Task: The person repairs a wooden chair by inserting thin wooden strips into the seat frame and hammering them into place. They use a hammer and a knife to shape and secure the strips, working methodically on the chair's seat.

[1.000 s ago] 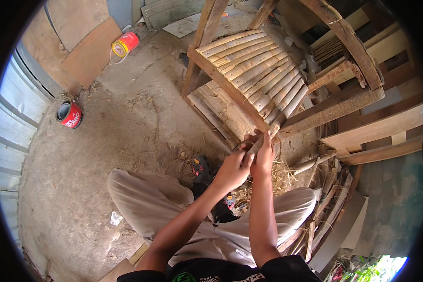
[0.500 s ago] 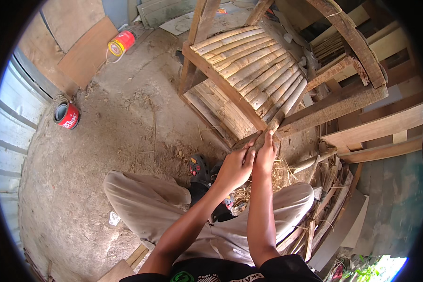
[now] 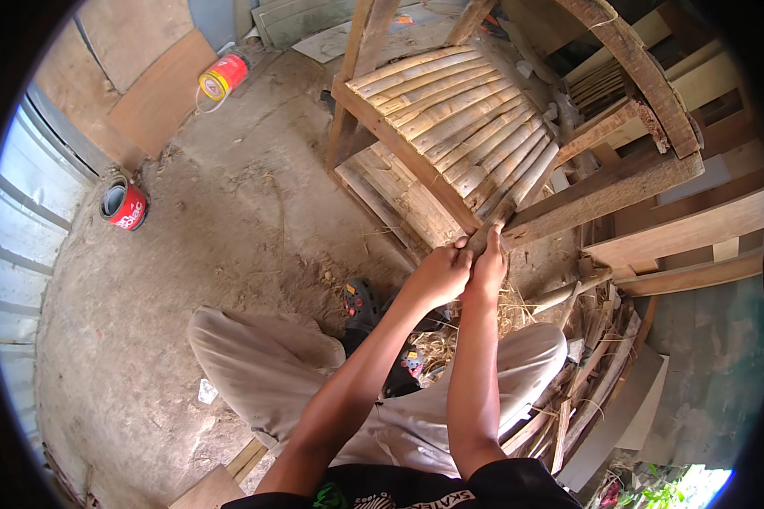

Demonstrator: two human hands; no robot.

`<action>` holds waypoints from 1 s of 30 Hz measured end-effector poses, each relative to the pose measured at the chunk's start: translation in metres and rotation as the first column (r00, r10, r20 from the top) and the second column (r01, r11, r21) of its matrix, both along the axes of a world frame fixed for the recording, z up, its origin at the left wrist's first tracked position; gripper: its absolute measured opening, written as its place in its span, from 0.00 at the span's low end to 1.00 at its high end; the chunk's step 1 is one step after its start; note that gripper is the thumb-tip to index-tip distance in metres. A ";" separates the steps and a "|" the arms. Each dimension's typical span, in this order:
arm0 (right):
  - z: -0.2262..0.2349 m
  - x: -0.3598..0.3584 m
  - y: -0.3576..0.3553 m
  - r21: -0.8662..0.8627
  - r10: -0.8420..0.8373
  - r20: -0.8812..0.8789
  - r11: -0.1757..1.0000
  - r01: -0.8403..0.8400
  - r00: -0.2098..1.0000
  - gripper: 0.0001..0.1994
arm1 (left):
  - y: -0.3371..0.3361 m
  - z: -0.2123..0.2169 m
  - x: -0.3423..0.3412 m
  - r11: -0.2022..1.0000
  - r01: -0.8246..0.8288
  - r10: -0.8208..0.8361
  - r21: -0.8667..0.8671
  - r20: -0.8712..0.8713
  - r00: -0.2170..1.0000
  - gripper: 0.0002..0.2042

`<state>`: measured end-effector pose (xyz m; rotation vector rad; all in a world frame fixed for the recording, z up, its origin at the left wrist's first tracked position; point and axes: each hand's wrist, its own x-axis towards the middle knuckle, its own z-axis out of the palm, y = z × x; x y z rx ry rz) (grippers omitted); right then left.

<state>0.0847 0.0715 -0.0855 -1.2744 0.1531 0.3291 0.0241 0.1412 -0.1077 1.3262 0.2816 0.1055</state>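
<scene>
In front of me stands a wooden frame with a seat of split bamboo slats laid side by side. At its near corner, my left hand and my right hand are closed close together around a narrow brown wooden piece. That piece points away from me toward the nearest slat, and my fingers hide its lower end. My right thumb lies along it. The frame's front rail runs up and left from this corner.
A red paint can stands open at the left, and a red and yellow can lies farther back. Scrap wood strips are heaped beside my right knee. A curved wooden armrest rises at the right. Straw-like shavings lie below my hands.
My left hand has moved slightly right and its grip has turned, while my right hand has slid a little to the right. The frame and cans appear in nearly the same places.
</scene>
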 end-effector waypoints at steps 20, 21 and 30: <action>-0.078 -0.048 -0.046 0.042 0.037 0.018 0.998 -0.038 0.999 0.18 | -0.003 0.027 0.002 0.932 0.016 -0.113 -0.362 -0.249 0.962 0.20; -0.079 -0.050 -0.048 0.034 -0.004 -0.003 0.999 0.004 1.000 0.18 | -0.003 0.026 0.002 0.934 0.002 -0.100 -0.358 -0.256 0.962 0.20; -0.042 -0.028 -0.048 0.340 0.164 -0.036 0.930 -0.142 0.986 0.23 | 0.000 0.017 0.000 0.973 0.072 -0.117 -0.217 -0.202 0.972 0.23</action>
